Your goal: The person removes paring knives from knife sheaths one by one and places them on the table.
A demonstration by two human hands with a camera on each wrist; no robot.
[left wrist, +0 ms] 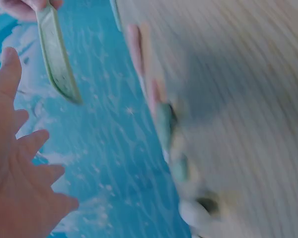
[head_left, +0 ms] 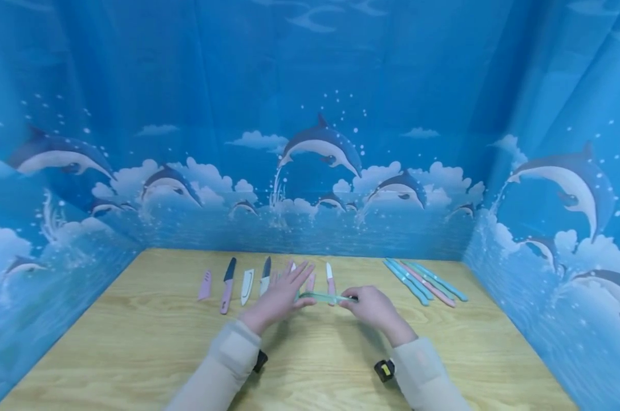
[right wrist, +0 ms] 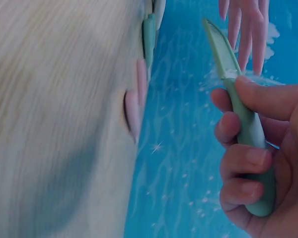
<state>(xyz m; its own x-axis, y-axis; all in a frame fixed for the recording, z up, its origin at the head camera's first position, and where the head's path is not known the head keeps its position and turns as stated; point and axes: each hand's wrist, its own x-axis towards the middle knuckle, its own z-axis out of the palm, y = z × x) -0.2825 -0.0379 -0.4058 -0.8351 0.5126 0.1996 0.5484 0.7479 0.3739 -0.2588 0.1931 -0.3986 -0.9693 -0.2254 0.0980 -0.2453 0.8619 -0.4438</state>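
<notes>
Right hand curled round handle of green knife, thumb on top, fingers wrapped underneath in right wrist view; knife held level above middle of wooden table, toward far edge; blade in green sheath, tip pointing at left hand.

Left hand flat and spread, fingers straight, gripping nothing; palm facing knife tip; in head view thumb side just at sheath tip, contact impossible to tell; in left wrist view sheath tip near fingers but apart.

Along far edge, left part: pink sheath, dark-bladed knife with pink handle, white sheath, dark-bladed knife with white handle, all lying side by side, apart; pink-handled knife with white blade just beyond green knife; further pieces behind left hand, partly hidden, kind unclear.

Far right corner: bundle of sheathed knives, blue, teal and one pink, laid slantwise close together.

Blue dolphin-print cloth walling table on three sides; beige sleeves on both arms; wrist cameras strapped under cuffs.

Wrist views blurred; table items there only as smeared pink and teal shapes.
</notes>
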